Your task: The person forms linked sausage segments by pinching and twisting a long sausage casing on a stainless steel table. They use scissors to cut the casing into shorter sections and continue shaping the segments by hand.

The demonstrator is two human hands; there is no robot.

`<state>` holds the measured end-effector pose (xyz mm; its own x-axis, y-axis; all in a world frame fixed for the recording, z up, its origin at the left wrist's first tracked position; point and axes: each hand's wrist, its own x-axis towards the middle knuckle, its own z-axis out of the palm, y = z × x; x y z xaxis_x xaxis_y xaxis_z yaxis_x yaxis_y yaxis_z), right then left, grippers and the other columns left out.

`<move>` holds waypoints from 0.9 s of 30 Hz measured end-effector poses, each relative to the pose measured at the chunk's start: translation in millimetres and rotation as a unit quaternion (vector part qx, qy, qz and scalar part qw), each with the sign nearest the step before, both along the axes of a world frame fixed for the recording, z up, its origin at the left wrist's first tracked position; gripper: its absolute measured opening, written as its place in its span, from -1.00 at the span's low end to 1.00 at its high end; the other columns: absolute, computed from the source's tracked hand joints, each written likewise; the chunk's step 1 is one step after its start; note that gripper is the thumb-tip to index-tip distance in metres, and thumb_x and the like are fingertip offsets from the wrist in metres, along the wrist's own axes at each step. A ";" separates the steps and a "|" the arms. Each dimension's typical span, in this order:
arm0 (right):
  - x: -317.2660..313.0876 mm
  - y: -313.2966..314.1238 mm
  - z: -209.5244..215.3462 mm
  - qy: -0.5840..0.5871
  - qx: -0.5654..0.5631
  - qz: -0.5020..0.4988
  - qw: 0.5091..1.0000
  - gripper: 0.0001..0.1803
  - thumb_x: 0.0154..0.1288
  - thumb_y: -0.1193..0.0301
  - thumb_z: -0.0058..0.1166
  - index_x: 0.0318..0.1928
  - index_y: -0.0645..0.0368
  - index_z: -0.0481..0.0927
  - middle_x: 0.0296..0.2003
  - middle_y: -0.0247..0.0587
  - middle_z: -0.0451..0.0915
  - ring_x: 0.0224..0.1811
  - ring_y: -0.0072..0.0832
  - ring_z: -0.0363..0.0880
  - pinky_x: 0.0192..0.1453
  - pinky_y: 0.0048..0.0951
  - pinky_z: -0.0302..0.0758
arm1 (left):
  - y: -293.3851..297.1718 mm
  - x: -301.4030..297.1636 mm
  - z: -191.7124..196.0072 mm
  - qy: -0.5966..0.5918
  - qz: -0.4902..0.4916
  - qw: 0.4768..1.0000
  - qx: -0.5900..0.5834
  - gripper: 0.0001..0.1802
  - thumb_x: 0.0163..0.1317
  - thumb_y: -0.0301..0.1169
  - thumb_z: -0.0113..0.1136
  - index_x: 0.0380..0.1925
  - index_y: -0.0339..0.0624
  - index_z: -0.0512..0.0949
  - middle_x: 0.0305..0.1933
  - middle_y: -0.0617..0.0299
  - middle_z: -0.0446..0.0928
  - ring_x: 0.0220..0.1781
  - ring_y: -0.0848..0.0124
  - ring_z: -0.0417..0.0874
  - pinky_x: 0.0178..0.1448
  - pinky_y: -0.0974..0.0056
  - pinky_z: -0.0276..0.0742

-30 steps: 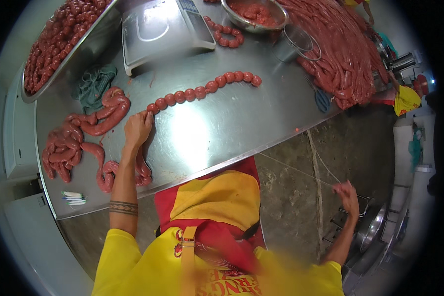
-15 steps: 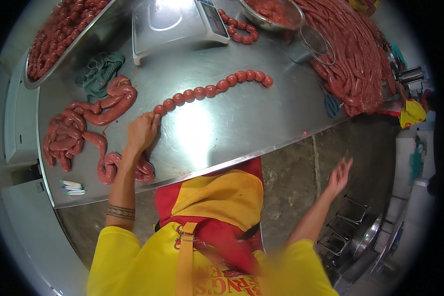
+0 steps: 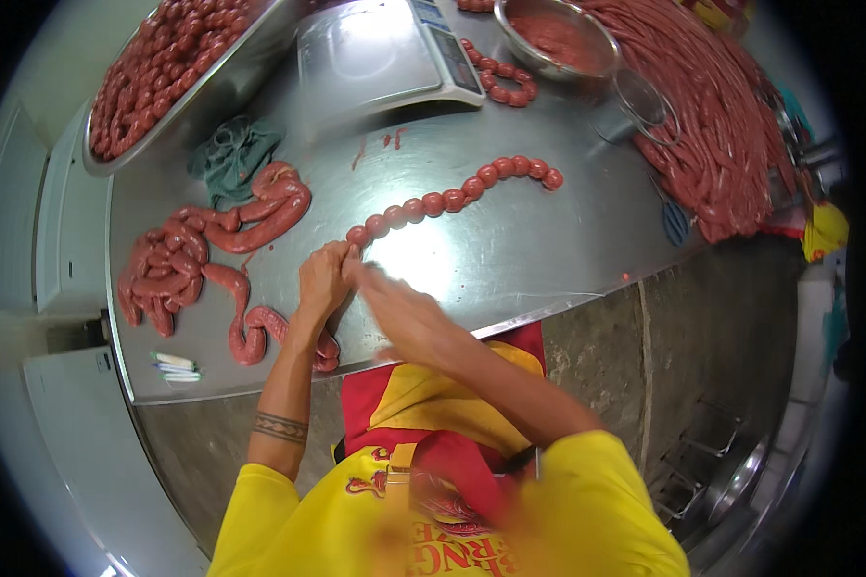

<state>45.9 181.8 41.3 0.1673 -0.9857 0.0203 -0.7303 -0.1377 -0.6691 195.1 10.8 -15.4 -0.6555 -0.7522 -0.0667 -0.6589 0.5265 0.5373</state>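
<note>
Both hands meet at the steel surface [image 3: 510,260], the left hand [image 3: 322,284] with fingers pinched on the near end of the linked sausage string [image 3: 452,200], the blurred right hand [image 3: 394,303] touching it, grip unclear, a scale [image 3: 380,53] beyond.

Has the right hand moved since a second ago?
Yes. The right hand came up from beside the table edge onto it, meeting the left hand at the sausage chain.

Head cam, downward over steel table [image 3: 510,269]
</note>
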 end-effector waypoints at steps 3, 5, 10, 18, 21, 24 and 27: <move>-100.0 179.1 23.2 -0.252 0.187 -0.158 0.936 -0.27 0.22 0.54 0.27 0.40 0.42 0.37 0.44 0.24 0.40 0.49 -0.06 0.44 0.48 -0.21 0.50 | -3.8 1.2 -5.8 0.054 0.013 0.998 0.028 -0.63 0.55 -0.20 0.07 -0.23 -0.25 0.72 -0.18 -0.20 0.71 -0.14 -0.19 0.72 -0.06 -0.18 0.58; -175.2 312.1 43.0 -0.356 0.313 -0.385 0.792 -0.48 0.25 0.76 0.04 0.25 0.35 0.58 0.35 0.08 0.61 0.36 -0.21 0.64 0.37 -0.21 0.63 | -6.2 -0.9 -5.6 0.019 -0.005 1.000 0.020 -0.62 0.56 -0.19 0.05 -0.18 -0.24 0.72 -0.16 -0.19 0.72 -0.13 -0.20 0.72 -0.04 -0.19 0.59; -232.9 590.7 12.0 -0.358 0.477 -0.482 0.642 -0.74 0.34 0.61 0.13 0.01 0.15 0.65 -0.11 -0.24 0.67 -0.25 -0.31 0.58 -0.22 -0.26 0.53 | -7.2 -7.6 8.3 0.009 -0.095 0.993 -0.071 -0.71 0.57 -0.25 0.05 -0.17 -0.26 0.59 -0.19 -0.19 0.67 -0.17 -0.20 0.71 -0.07 -0.19 0.60; -352.2 444.4 -109.3 -0.740 -0.322 -0.465 0.365 -0.40 0.62 0.57 -0.01 0.57 -0.16 0.42 0.28 -0.13 0.58 -0.23 -0.52 0.52 -0.35 -0.61 0.52 | 0.9 6.6 26.4 -0.084 -0.162 0.982 -0.045 -0.84 0.50 -0.38 0.10 -0.20 -0.25 0.55 -0.21 -0.15 0.61 -0.16 -0.21 0.66 -0.06 -0.17 0.57; -425.0 228.0 -73.9 -0.652 -0.083 -0.534 0.532 -0.47 0.43 0.48 0.25 0.38 0.14 0.53 -0.06 -0.29 0.64 -0.57 -0.77 0.22 -0.65 -0.64 0.12 | 10.6 12.4 23.1 -0.046 -0.142 0.988 -0.039 -0.80 0.51 -0.33 0.10 -0.16 -0.24 0.59 -0.19 -0.14 0.62 -0.13 -0.22 0.64 -0.05 -0.17 0.54; -361.0 19.9 -32.3 0.331 0.253 -0.383 0.825 -0.38 0.09 0.22 0.49 0.17 0.13 0.66 -0.10 -0.06 0.78 -0.14 -0.34 0.80 -0.21 -0.20 0.68 | 19.6 13.2 18.3 -0.015 -0.125 0.990 -0.060 -0.82 0.49 -0.33 0.13 -0.14 -0.20 0.60 -0.22 -0.10 0.60 -0.14 -0.18 0.64 -0.06 -0.13 0.54; -180.0 -103.9 -14.2 0.318 0.218 -0.218 0.897 -0.67 0.26 0.17 0.36 -0.02 0.00 0.78 -0.01 -0.07 0.81 0.07 -0.19 0.81 0.07 -0.11 0.70 | 24.7 14.3 13.7 -0.004 -0.097 0.994 -0.050 -0.84 0.48 -0.33 0.16 -0.16 -0.17 0.61 -0.24 -0.07 0.58 -0.15 -0.15 0.63 -0.07 -0.10 0.53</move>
